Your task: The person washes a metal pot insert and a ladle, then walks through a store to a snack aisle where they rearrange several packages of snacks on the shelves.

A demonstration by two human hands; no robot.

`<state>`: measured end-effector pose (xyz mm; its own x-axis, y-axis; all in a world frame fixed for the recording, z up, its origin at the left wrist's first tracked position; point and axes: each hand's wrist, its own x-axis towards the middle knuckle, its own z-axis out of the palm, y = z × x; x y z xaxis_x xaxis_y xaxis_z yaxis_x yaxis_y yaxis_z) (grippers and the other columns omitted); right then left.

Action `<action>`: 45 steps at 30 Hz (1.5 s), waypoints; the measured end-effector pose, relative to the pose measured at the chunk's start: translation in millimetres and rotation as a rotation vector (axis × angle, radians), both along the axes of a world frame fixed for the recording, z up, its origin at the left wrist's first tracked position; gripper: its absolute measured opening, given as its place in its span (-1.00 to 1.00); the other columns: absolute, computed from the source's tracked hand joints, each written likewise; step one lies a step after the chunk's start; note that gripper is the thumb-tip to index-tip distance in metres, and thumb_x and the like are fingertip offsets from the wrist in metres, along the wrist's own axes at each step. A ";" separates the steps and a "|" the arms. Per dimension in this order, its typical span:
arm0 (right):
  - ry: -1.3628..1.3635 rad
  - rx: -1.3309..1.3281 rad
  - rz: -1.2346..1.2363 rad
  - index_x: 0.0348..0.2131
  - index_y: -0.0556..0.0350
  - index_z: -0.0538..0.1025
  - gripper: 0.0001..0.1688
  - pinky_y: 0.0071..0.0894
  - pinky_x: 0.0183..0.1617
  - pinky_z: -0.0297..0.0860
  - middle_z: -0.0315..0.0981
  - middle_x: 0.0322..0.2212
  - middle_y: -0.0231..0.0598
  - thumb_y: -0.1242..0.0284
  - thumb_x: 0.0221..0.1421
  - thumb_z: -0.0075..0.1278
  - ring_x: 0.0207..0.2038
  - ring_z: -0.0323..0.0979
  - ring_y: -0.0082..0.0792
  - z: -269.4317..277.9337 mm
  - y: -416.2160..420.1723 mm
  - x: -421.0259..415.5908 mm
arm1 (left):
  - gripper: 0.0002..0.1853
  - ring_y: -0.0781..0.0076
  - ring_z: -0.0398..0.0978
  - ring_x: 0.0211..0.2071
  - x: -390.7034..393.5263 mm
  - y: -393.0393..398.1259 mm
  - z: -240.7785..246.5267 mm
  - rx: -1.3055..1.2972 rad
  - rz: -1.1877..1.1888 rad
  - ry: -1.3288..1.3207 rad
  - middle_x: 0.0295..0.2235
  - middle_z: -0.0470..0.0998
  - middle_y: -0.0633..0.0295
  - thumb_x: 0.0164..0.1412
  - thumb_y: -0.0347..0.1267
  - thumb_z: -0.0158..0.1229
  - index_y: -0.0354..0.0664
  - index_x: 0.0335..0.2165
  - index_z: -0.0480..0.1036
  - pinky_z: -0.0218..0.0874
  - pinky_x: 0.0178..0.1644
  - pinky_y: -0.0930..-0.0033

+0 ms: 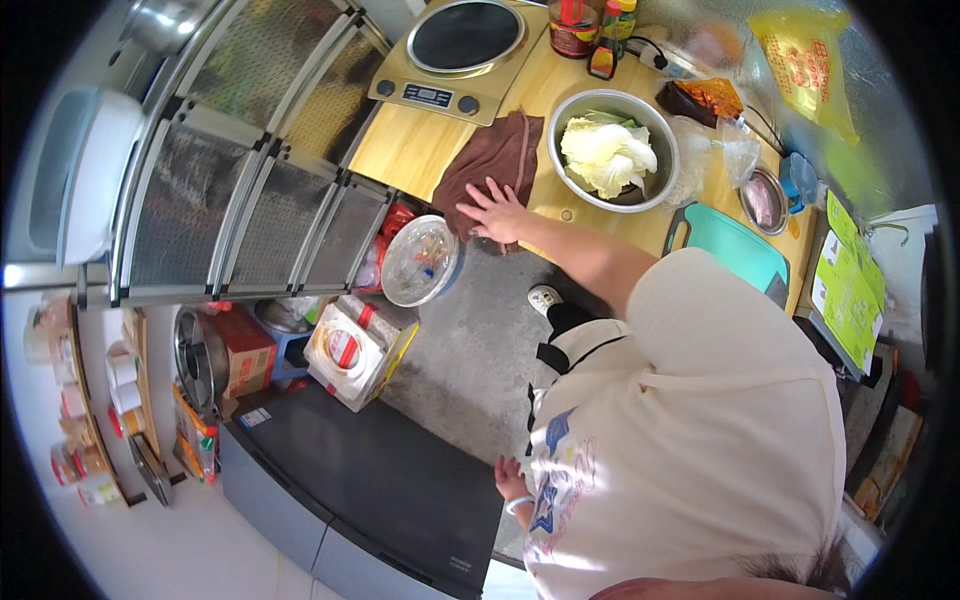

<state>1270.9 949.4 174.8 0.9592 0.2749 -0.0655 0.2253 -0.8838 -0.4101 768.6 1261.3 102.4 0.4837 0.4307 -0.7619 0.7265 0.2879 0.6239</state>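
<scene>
My right hand [493, 216] lies palm down on a brown cloth [491, 161], fingers spread. The cloth is rumpled at the front edge of the wooden countertop [409, 142], and part of it hangs over. My left hand [510, 480] is low beside my body, near the dark top of a cabinet-like appliance [375, 465]. It wears a light bracelet, its fingers are loosely bent, and nothing shows in it. Beside the cloth stands a metal basin [556, 161] with pale cabbage leaves [607, 154] inside.
An induction cooker [442, 90] stands behind the cloth. Sauce bottles [604, 49], a small metal bowl of meat [761, 201] and a teal cutting board [739, 244] are on the countertop. Below the edge is a lined bucket [420, 261]. A metal-framed cabinet [247, 172] stands left.
</scene>
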 end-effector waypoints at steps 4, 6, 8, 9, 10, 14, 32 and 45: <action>-0.430 0.192 -0.253 -0.17 -0.02 0.39 -0.58 -0.21 -0.18 0.30 0.41 -0.38 -0.16 0.47 -0.14 -0.06 -0.27 0.36 -0.09 77.7 -67.0 -23.2 | -0.59 0.39 0.44 -0.32 -78.3 -21.9 -2.1 -0.009 0.017 0.100 -0.26 0.49 0.16 0.11 -0.39 -0.02 -0.04 -0.02 0.27 0.24 -0.32 0.37; -0.863 0.133 -0.537 -0.26 0.06 0.43 -0.68 -0.15 -0.23 0.29 0.40 -0.42 -0.14 0.49 -0.14 -0.08 -0.31 0.35 -0.14 70.0 -199.4 -14.7 | -0.60 0.39 0.45 -0.33 -77.1 -19.6 -12.2 -0.075 -0.025 0.141 -0.26 0.49 0.16 0.11 -0.39 -0.02 -0.04 -0.02 0.27 0.24 -0.34 0.38; -0.691 -0.022 -1.010 -0.25 0.10 0.38 -0.69 -0.14 -0.19 0.28 0.36 -0.32 -0.09 0.43 -0.08 -0.12 -0.27 0.31 -0.10 118.9 -277.8 -25.9 | -0.60 0.39 0.45 -0.34 -72.7 -13.8 -18.9 -0.085 -0.019 0.174 -0.27 0.49 0.17 0.11 -0.40 -0.03 -0.04 -0.02 0.27 0.24 -0.35 0.38; -0.645 -0.148 -1.193 -0.19 0.12 0.31 -0.64 -0.11 -0.13 0.26 0.32 -0.24 -0.07 0.40 -0.05 -0.12 -0.17 0.26 -0.06 120.4 -336.8 -34.5 | -0.60 0.40 0.45 -0.35 -61.5 -10.0 -21.2 -0.096 -0.031 0.177 -0.28 0.49 0.17 0.11 -0.40 -0.03 -0.04 -0.02 0.27 0.24 -0.35 0.39; -0.561 -0.219 -1.328 -0.13 0.14 0.25 -0.57 -0.08 -0.07 0.23 0.28 -0.16 -0.05 0.38 -0.03 -0.13 -0.08 0.21 -0.02 121.1 -375.3 -41.6 | -0.60 0.40 0.45 -0.35 -51.2 -5.9 -22.8 -0.095 -0.036 0.183 -0.28 0.49 0.17 0.11 -0.40 -0.03 -0.04 -0.02 0.27 0.24 -0.36 0.39; -0.243 -0.358 -1.491 0.04 -0.06 0.19 -0.42 -0.06 0.03 0.19 0.19 0.01 -0.15 0.34 -0.01 -0.10 0.03 0.18 0.00 101.0 -455.4 -71.0 | -0.61 0.40 0.45 -0.37 5.6 9.2 -22.3 -0.056 -0.052 0.196 -0.29 0.50 0.18 0.12 -0.41 -0.04 -0.04 -0.03 0.27 0.25 -0.38 0.41; -0.378 1.448 -1.077 -0.49 0.17 0.35 -0.84 -0.51 -0.73 0.29 0.31 -0.73 -0.24 0.55 0.07 -0.29 -0.72 0.31 -0.41 201.6 -535.9 -23.4 | -0.64 0.46 0.44 -0.51 249.9 6.3 26.4 -0.025 -0.310 0.253 -0.42 0.50 0.22 0.12 -0.46 -0.07 -0.04 -0.06 0.30 0.21 -0.58 0.50; -0.516 1.912 -1.358 -0.18 0.51 0.30 -0.64 -0.56 -0.26 0.47 0.38 -0.23 0.13 0.52 0.20 -0.44 -0.20 0.44 -0.12 105.9 -534.1 6.8 | -0.68 0.49 0.40 -0.55 280.4 8.8 61.8 -0.013 -0.188 0.307 -0.46 0.48 0.25 0.15 -0.46 -0.09 -0.05 -0.08 0.29 0.14 -0.61 0.53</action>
